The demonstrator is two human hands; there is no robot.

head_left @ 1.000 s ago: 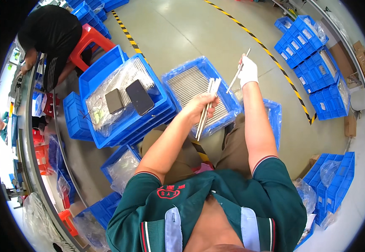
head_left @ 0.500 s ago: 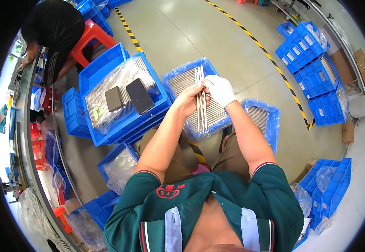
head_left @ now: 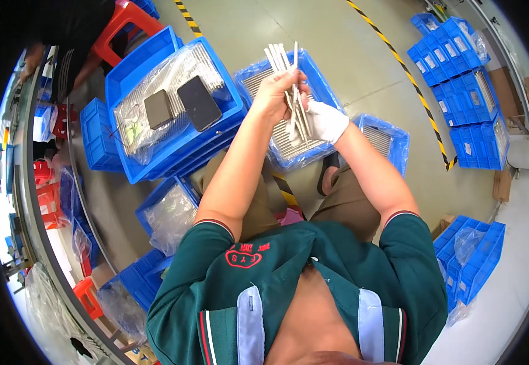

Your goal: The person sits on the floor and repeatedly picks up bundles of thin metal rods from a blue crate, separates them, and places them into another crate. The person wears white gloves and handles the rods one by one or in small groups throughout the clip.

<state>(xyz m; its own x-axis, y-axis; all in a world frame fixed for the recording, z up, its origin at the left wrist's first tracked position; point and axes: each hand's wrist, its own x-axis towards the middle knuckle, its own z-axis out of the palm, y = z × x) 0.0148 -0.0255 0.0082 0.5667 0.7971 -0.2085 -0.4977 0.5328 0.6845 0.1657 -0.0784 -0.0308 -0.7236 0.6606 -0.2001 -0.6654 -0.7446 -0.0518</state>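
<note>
My left hand point(head_left: 278, 92), bare, grips a fanned bundle of thin pale rods point(head_left: 288, 85) upright in front of me. My right hand point(head_left: 327, 120), in a white glove, holds the same bundle lower down, just right of the left hand. Both hands hover over a blue crate point(head_left: 325, 91) lined with clear plastic and filled with more such rods lying flat. I sit with my knees under the crate.
A larger blue crate point(head_left: 155, 67) at left holds a dark phone point(head_left: 198, 103) and a grey block point(head_left: 158, 109) on plastic. A smaller blue bin point(head_left: 392, 137) sits to the right. Stacked blue bins point(head_left: 465, 79) stand far right. Another person sits on a red stool point(head_left: 121, 21).
My right hand came in from the upper right and joined the left on the bundle; both hands then lifted the rods higher over the crate.
</note>
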